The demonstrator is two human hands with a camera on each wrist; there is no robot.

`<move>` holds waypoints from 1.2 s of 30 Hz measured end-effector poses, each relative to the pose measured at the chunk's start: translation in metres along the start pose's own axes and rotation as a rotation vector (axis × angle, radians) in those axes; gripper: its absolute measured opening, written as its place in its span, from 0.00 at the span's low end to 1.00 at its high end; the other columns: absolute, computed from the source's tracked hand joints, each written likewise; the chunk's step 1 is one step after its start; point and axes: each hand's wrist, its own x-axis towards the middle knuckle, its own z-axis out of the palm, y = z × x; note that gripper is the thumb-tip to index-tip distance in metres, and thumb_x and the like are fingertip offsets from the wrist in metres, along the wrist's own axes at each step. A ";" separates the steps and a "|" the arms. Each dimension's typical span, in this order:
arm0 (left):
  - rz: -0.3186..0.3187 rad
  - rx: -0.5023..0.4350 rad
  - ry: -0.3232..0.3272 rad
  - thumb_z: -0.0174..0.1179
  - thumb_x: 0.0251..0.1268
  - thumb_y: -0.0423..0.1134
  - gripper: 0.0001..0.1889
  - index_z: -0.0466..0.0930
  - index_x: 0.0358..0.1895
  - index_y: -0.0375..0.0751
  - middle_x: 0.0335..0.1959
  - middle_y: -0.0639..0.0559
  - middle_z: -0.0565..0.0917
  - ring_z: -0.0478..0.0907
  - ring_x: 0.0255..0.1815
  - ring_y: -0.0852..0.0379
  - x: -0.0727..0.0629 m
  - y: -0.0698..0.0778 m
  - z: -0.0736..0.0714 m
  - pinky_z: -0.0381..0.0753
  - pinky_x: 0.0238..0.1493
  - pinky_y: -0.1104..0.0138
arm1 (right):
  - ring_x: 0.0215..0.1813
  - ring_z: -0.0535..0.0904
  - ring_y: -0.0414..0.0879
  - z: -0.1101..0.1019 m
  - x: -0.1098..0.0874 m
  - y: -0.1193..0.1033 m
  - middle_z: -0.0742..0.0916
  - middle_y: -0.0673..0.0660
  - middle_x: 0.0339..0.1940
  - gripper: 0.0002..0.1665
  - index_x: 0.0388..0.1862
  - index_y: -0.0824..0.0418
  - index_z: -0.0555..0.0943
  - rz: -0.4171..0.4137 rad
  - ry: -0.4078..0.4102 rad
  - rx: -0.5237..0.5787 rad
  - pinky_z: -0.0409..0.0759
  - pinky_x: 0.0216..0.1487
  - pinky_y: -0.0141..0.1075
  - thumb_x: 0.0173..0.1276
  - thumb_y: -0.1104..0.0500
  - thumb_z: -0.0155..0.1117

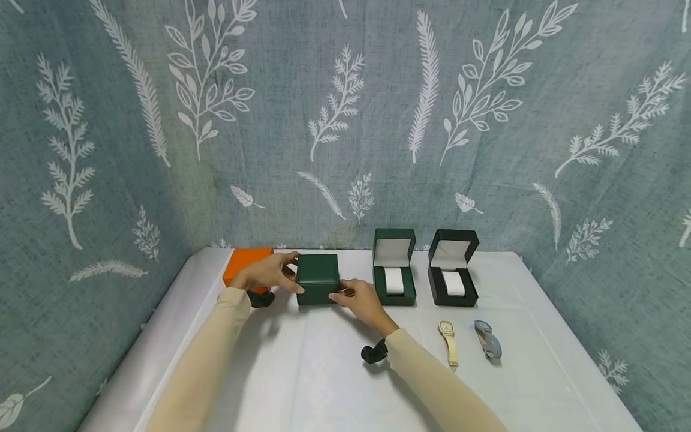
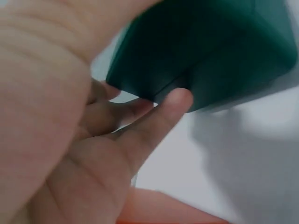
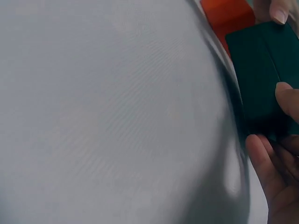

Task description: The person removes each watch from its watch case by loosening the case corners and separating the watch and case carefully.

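Observation:
A closed dark green watch box (image 1: 317,279) is between my two hands near the back of the table. My left hand (image 1: 270,273) holds its left side, the thumb at the front corner and the fingers farther back. On the opposite side my right hand (image 1: 366,303) grips the box with thumb and fingers. In the left wrist view the fingertips touch the green box (image 2: 210,56) beside its lid seam. The right wrist view shows the right thumb (image 3: 287,99) on the green box (image 3: 254,70) near that seam.
Left of the green box sits an orange box (image 1: 245,259), partly hidden by my left hand. To the right stand an open green watch box (image 1: 380,297) and an open black one (image 1: 439,296), each with a white cushion. A gold watch (image 1: 448,343) and a blue-grey watch (image 1: 488,340) lie in front.

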 end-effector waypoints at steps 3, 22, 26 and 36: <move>0.014 0.020 0.030 0.81 0.53 0.46 0.61 0.46 0.82 0.32 0.74 0.36 0.69 0.80 0.59 0.47 -0.005 0.005 0.004 0.81 0.58 0.56 | 0.49 0.86 0.47 -0.008 -0.005 -0.002 0.88 0.57 0.53 0.34 0.67 0.65 0.80 -0.025 -0.003 0.005 0.84 0.48 0.39 0.70 0.45 0.72; 0.127 0.012 0.179 0.83 0.47 0.54 0.62 0.53 0.82 0.37 0.74 0.41 0.71 0.73 0.69 0.40 -0.030 0.023 0.058 0.73 0.67 0.46 | 0.43 0.88 0.44 -0.036 -0.053 -0.001 0.89 0.54 0.44 0.32 0.61 0.68 0.84 -0.078 0.033 0.038 0.85 0.44 0.31 0.64 0.49 0.78; 0.131 0.004 0.204 0.84 0.43 0.53 0.63 0.55 0.81 0.36 0.71 0.43 0.74 0.74 0.68 0.39 -0.036 0.026 0.072 0.71 0.67 0.45 | 0.41 0.88 0.42 -0.039 -0.066 0.000 0.89 0.52 0.41 0.31 0.59 0.68 0.85 -0.082 0.036 0.042 0.84 0.43 0.30 0.63 0.51 0.79; 0.178 -0.003 0.185 0.84 0.45 0.52 0.60 0.58 0.81 0.38 0.68 0.45 0.76 0.76 0.66 0.42 -0.047 0.034 0.104 0.72 0.68 0.49 | 0.38 0.86 0.39 -0.049 -0.102 0.003 0.88 0.49 0.37 0.25 0.52 0.68 0.88 -0.113 0.054 0.061 0.85 0.41 0.31 0.59 0.56 0.82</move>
